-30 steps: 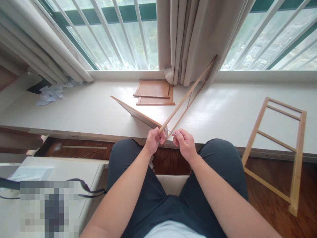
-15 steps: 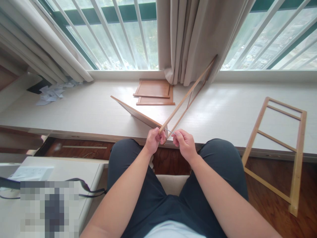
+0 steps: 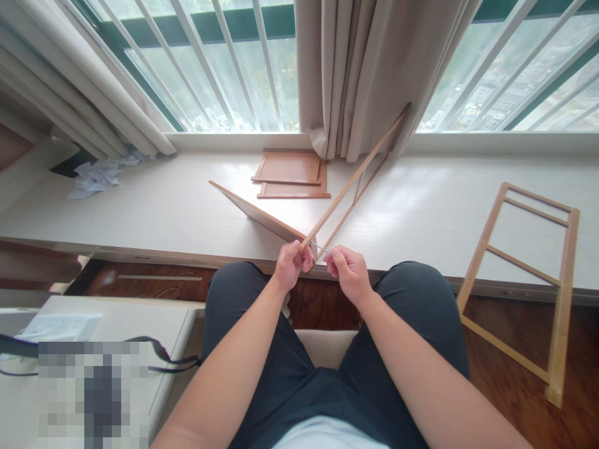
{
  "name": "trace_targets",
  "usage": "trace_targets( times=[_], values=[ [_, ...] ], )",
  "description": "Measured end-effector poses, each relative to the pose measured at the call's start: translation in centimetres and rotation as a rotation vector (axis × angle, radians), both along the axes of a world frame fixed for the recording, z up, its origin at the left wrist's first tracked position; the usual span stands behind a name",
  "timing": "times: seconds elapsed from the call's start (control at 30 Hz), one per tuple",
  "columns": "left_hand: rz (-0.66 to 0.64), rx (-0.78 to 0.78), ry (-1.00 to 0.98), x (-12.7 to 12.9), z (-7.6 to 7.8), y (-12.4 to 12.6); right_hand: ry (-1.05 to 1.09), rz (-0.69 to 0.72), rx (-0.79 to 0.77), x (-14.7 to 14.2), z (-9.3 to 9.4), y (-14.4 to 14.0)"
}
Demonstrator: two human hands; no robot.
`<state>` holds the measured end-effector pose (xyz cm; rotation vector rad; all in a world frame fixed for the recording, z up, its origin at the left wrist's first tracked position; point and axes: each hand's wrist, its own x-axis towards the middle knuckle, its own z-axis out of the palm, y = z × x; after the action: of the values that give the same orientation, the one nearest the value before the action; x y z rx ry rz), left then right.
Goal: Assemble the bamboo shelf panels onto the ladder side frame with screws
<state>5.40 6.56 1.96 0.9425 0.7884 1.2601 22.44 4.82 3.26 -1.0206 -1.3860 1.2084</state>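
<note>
My left hand [image 3: 293, 262] is closed around the near end of a long wooden frame [image 3: 349, 187], which slants up and away to the curtain. A flat wooden panel [image 3: 262, 215] stands on edge and meets the frame at that corner. Between the finger and thumb of my right hand [image 3: 347, 267] is a thin metal rod [image 3: 321, 248], perhaps an Allen key. Its far tip touches the frame beside my left fingers; the end inside my right hand is hidden.
On the white window ledge [image 3: 154, 218] lie two brown panels [image 3: 292, 168] and scraps of white paper [image 3: 96, 178]. A second wooden frame [image 3: 523, 267] leans against the ledge at right. A white table [image 3: 173, 318] with a black strap stands at left.
</note>
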Motion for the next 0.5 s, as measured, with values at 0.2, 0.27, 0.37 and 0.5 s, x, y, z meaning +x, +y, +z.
trace_targets(
  times=[0.2,0.27,0.37,0.5],
  values=[
    [0.003,0.002,0.002,0.00,0.03,-0.01,-0.001,-0.004,-0.006,-0.01,-0.04,0.01],
    [0.002,-0.001,0.005,-0.01,0.01,-0.01,-0.004,-0.005,-0.009,-0.01,-0.03,0.02],
    [0.000,0.002,0.002,-0.02,0.01,-0.03,-0.016,-0.005,-0.012,-0.02,0.02,0.02],
    [0.002,0.005,-0.004,-0.02,0.04,-0.06,-0.013,-0.002,-0.010,-0.02,0.06,-0.01]
  ],
)
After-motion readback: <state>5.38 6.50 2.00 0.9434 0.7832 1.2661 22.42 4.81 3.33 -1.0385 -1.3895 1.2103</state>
